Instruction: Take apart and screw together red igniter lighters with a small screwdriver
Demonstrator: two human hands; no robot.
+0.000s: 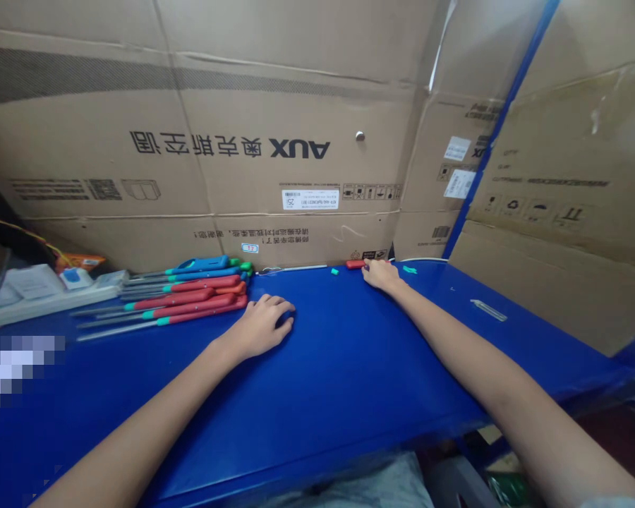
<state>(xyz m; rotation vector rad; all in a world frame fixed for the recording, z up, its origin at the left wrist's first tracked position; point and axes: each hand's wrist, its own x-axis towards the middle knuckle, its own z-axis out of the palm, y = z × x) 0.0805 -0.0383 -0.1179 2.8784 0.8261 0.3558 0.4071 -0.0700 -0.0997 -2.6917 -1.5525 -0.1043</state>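
Observation:
My right hand (384,275) reaches to the back of the blue table, its fingers closed on a red handle (355,264) whose other end is hidden behind them. The handle resembles those of the long-neck lighters (201,302) piled on the left, which have red, blue and green handles, teal collars and metal stems. Beside that pile, my left hand (267,324) rests palm down on the table with its fingers apart and nothing in it. Small teal pieces (334,271) lie on both sides of my right hand.
Large cardboard sheets (233,190) stand along the back and right of the table (339,374). A white power strip (37,300) with plugs sits at the far left. On the right lies a clear flat strip (488,310). A thin white rod (299,268) lies along the back edge.

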